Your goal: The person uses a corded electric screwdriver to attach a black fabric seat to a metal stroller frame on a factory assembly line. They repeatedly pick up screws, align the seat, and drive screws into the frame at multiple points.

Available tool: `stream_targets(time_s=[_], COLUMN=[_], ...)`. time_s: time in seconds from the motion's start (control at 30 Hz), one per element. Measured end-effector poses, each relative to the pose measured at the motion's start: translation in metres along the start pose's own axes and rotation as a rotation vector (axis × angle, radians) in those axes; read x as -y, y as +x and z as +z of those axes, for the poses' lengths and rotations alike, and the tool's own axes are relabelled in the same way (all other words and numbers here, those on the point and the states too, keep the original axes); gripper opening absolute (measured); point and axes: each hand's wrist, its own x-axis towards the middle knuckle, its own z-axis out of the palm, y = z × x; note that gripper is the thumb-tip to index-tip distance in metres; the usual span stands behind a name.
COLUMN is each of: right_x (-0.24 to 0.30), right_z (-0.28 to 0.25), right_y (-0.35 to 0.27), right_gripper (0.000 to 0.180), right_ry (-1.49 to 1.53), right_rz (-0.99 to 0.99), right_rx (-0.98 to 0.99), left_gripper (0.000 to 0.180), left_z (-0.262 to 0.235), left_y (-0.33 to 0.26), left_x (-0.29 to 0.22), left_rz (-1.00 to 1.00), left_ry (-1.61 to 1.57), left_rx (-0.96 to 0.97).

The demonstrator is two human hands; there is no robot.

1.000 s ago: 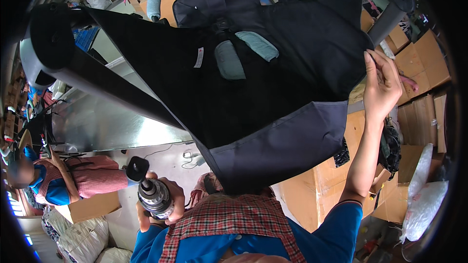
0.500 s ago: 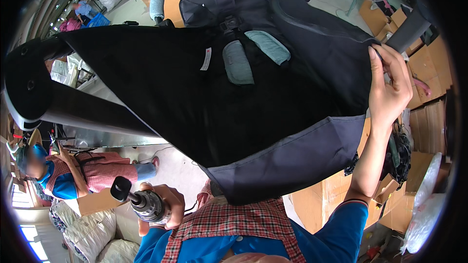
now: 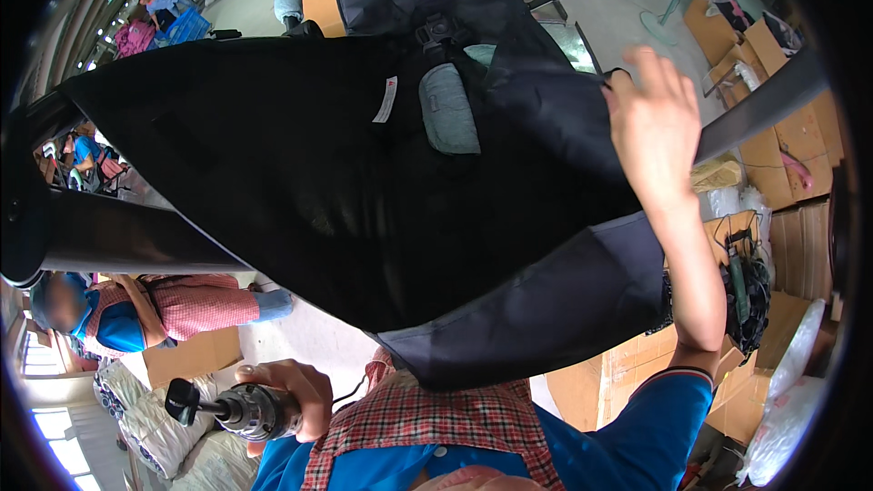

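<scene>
The fingers of the right hand (image 3: 657,132) curl narrowly at the right edge of the black fabric (image 3: 282,164); I cannot tell whether they pinch it. The left hand (image 3: 312,393) wraps a power driver (image 3: 248,412) off the fabric's lower corner. Near its upper edge, a grey-green pad (image 3: 448,111) lies below a buckle (image 3: 437,33).

black seat fabric (image 3: 300,173) | grey-green strap pad (image 3: 449,111) | red-black checked apron (image 3: 432,416) | blue sleeve (image 3: 650,418)
</scene>
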Motion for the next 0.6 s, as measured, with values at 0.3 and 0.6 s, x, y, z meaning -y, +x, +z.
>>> stream_targets(time_s=[0.3, 0.6], right_x=[0.060, 0.143], right_z=[0.109, 0.143], right_y=[-0.001, 0.001], right_gripper=[0.010, 0.009], right_ry=[0.219, 1.084], right_rz=[-0.532, -0.159], right_rx=[0.312, 0.471], left_gripper=[0.092, 0.088], left_z=[0.004, 0.002], left_y=[-0.001, -0.011], left_x=[-0.006, -0.004], left_rz=[0.006, 0.017], left_ry=[0.016, 0.060], left_rx=[-0.123, -0.167])
